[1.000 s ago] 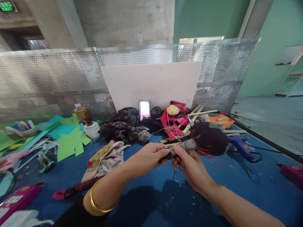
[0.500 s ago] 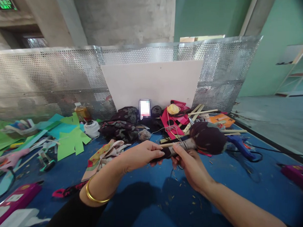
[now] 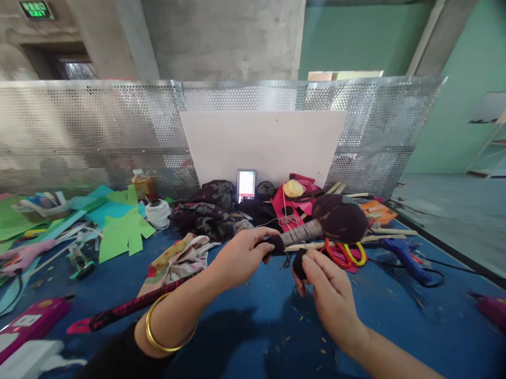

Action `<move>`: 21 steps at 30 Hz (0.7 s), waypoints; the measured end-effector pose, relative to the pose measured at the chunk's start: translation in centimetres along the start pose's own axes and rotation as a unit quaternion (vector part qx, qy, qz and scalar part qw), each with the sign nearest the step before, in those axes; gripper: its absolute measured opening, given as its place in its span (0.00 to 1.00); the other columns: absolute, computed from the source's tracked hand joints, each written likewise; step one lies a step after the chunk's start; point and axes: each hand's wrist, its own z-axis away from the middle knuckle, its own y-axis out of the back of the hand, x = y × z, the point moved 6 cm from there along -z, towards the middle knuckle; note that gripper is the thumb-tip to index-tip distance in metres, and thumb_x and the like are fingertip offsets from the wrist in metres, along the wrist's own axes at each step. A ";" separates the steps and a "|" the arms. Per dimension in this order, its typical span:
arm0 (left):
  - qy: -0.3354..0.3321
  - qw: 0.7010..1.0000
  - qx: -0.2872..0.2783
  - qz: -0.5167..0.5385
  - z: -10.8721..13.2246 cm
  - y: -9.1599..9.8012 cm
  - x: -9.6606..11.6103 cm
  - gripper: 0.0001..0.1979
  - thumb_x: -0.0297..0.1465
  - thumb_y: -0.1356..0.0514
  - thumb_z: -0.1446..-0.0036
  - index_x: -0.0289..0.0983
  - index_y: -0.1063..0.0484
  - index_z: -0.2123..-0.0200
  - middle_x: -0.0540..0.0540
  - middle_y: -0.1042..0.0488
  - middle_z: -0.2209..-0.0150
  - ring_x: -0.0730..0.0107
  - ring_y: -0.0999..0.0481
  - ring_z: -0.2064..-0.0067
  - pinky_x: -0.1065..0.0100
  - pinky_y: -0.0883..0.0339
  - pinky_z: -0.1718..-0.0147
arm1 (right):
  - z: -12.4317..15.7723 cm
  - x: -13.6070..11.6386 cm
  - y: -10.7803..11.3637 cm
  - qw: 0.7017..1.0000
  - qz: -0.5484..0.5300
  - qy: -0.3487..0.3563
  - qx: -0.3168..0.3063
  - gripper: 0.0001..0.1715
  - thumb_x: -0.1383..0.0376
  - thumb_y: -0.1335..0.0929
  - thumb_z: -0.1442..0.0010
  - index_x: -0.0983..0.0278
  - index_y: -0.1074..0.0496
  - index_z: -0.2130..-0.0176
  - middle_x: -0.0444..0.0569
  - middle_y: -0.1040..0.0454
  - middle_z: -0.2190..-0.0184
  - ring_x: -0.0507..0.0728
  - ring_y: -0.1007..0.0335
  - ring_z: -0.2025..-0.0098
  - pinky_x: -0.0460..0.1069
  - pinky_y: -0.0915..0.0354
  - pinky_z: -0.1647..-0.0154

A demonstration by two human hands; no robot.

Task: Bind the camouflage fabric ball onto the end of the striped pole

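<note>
My left hand (image 3: 244,255) is closed round the black lower part of a padded mallet (image 3: 339,217). Its round head, covered in dark patterned cloth, points right, and grey wrapping covers the neck. Just below the handle, the fingers of my right hand (image 3: 332,289) pinch a small black fabric bundle (image 3: 299,264). Whether the bundle is joined to the handle I cannot tell. Red and yellow handled scissors (image 3: 356,255) lie beyond my right hand. A dark pink-and-black wrapped stick (image 3: 128,307) passes under my left forearm.
Dark patterned cloth (image 3: 206,213), a white thread spool (image 3: 157,212) and green paper (image 3: 125,226) lie at the back left. A blue glue gun (image 3: 408,258) with a cable is on the right. Power strips (image 3: 24,333) sit at the sides. A white board (image 3: 263,145) stands behind.
My right hand has left the wrapped neck and moved down, with black fabric in its fingers. The mallet's head has moved up and slightly left. The scissors have come into sight.
</note>
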 end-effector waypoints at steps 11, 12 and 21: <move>0.018 0.982 0.015 -0.188 0.5 -0.6 0.5 0.15 0.33 0.49 0.42 0.44 0.25 0.57 0.50 0.25 0.71 0.67 0.29 0.69 0.70 0.41 0.71 | 2.2 -5.3 -0.1 0.902 0.259 0.345 -0.004 0.09 0.75 0.39 0.41 0.62 0.36 0.68 0.46 0.33 0.76 0.54 0.36 0.72 0.49 0.39 0.70; 0.012 0.978 0.016 -0.210 0.6 -0.6 0.8 0.15 0.33 0.49 0.42 0.45 0.25 0.57 0.50 0.24 0.68 0.66 0.28 0.67 0.70 0.40 0.69 | 1.5 -5.3 0.4 0.926 0.240 0.290 -0.007 0.10 0.73 0.39 0.39 0.62 0.35 0.70 0.46 0.32 0.76 0.53 0.36 0.73 0.48 0.40 0.71; -0.051 0.951 -0.022 -0.304 1.1 -2.7 1.6 0.17 0.30 0.47 0.42 0.48 0.28 0.52 0.49 0.22 0.57 0.62 0.24 0.56 0.66 0.35 0.59 | -2.1 -3.3 3.2 0.998 0.053 0.012 0.023 0.18 0.58 0.36 0.38 0.62 0.34 0.77 0.40 0.39 0.87 0.49 0.43 0.83 0.46 0.45 0.79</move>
